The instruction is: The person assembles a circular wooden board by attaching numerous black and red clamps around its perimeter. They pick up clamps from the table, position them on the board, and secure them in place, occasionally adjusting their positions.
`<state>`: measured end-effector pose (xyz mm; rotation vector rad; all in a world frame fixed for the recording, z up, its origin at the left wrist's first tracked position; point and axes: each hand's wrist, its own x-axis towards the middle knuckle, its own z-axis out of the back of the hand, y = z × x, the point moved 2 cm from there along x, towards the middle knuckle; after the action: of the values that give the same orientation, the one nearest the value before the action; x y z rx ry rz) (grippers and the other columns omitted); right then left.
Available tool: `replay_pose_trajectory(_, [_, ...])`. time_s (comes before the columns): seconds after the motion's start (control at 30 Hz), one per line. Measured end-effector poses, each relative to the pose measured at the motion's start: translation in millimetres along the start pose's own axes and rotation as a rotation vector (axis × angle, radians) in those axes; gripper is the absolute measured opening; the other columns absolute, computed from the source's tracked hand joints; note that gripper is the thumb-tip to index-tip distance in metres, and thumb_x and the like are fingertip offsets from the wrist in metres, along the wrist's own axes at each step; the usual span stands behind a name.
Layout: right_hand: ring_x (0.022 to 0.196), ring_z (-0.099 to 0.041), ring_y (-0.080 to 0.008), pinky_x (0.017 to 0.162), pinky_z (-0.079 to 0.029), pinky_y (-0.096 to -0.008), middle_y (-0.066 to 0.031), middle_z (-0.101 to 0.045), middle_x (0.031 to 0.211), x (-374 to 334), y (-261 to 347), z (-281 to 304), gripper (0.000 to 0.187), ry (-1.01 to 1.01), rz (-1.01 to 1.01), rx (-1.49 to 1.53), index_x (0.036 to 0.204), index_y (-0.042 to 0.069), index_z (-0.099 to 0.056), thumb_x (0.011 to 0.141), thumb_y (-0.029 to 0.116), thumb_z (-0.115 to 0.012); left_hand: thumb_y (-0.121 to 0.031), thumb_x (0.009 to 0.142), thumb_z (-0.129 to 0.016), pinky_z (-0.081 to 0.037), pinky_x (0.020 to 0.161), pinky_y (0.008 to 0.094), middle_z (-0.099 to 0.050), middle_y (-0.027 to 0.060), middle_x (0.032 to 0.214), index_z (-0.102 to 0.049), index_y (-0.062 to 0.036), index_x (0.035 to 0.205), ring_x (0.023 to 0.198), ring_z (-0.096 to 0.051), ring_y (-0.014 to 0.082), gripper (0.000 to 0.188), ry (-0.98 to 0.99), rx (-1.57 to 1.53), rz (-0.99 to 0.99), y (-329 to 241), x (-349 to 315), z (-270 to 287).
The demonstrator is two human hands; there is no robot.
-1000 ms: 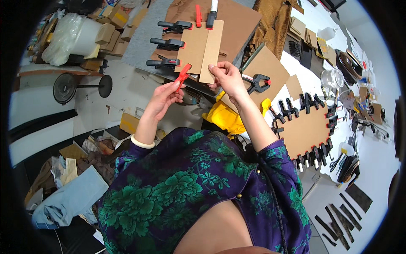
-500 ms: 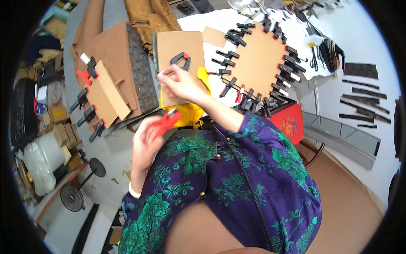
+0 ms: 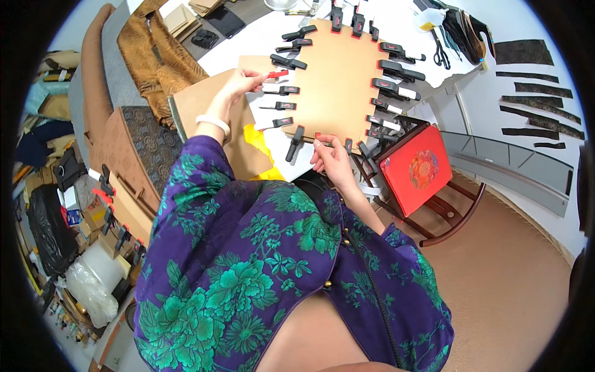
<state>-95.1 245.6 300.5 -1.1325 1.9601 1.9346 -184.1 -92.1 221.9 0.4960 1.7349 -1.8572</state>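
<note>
The board lies on the white tabletop, ringed by black clamps. Just beside the board's left edge, the left hand has its grip closed on a red clamp. The right hand is at the board's near edge, fingers curled; whether its grip holds anything, I cannot tell. Left of the board are a brown panel and yellow cloth; right of its near end stands a red seat.
</note>
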Motion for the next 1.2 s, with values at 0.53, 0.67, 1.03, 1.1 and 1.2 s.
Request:
replay_pose_trajectory(0.53, [0.058, -0.06, -0.0104, 0.051, -0.046, -0.0231, -0.0069, -0.064, 0.072, 29.4, 7.8, 40.5, 0.04, 0.004, -0.007, 0.05, 0.125, 0.0, -0.046, 0.099, 0.025, -0.064, -0.024, 0.099, -0.065, -0.049, 0.063, 0.0186, -0.072, 0.0016, 0.088, -0.073, -0.0041, 0.105, 0.07, -0.059, 0.0047, 0.023, 0.317, 0.171, 0.209, -9.3, 78.2, -23.1])
replay_pose_trajectory(0.67, [0.058, -0.061, -0.011, 0.051, -0.047, -0.0233, -0.0072, -0.065, 0.073, 32.6, 10.0, 36.0, 0.041, 0.052, -0.019, 0.032, 0.126, 0.001, -0.046, 0.099, 0.026, -0.064, -0.031, 0.1, -0.063, -0.049, 0.058, 0.0214, -0.07, 0.0031, 0.08, -0.072, -0.0055, 0.093, 0.065, -0.059, 0.0066, 0.028, 0.162, 0.224, 0.127, 4.5, 69.5, -12.9])
replay_pose_trajectory(1.03, [0.058, -0.058, -0.0073, 0.055, -0.046, -0.021, -0.0031, -0.066, 0.074, 50.0, 11.6, -31.5, 0.026, 0.256, 0.003, -0.225, 0.119, 0.006, -0.056, 0.102, 0.024, -0.06, -0.008, 0.082, -0.072, -0.055, 0.071, 0.0363, -0.068, 0.0108, 0.086, -0.065, -0.0021, 0.094, 0.077, -0.067, 0.0249, 0.015, -1.081, 0.082, -0.561, -39.1, -299.0, -20.0])
replay_pose_trajectory(1.1, [0.058, -0.056, -0.0066, 0.055, -0.046, -0.0208, -0.0021, -0.066, 0.075, 48.6, 10.1, -55.3, 0.024, 0.32, 0.007, -0.234, 0.116, 0.006, -0.057, 0.101, 0.023, -0.061, -0.005, 0.085, -0.068, -0.051, 0.076, 0.0361, -0.064, 0.0098, 0.086, -0.065, -0.0046, 0.092, 0.084, -0.063, 0.0256, 0.008, -1.35, 0.419, -0.573, -31.1, -368.2, 26.3])
replay_pose_trajectory(1.2, [0.059, -0.056, -0.0068, 0.056, -0.044, -0.021, -0.0024, -0.065, 0.073, 38.5, 7.1, -98.3, 0.02, 0.407, 0.018, -0.276, 0.111, 0.005, -0.059, 0.101, 0.021, -0.062, -0.007, 0.088, -0.063, -0.044, 0.091, 0.042, -0.064, 0.0118, 0.095, -0.065, -0.0055, 0.099, 0.097, -0.059, 0.0304, 0.012, -1.72, 0.604, -0.284, 22.8, -447.6, 103.0])
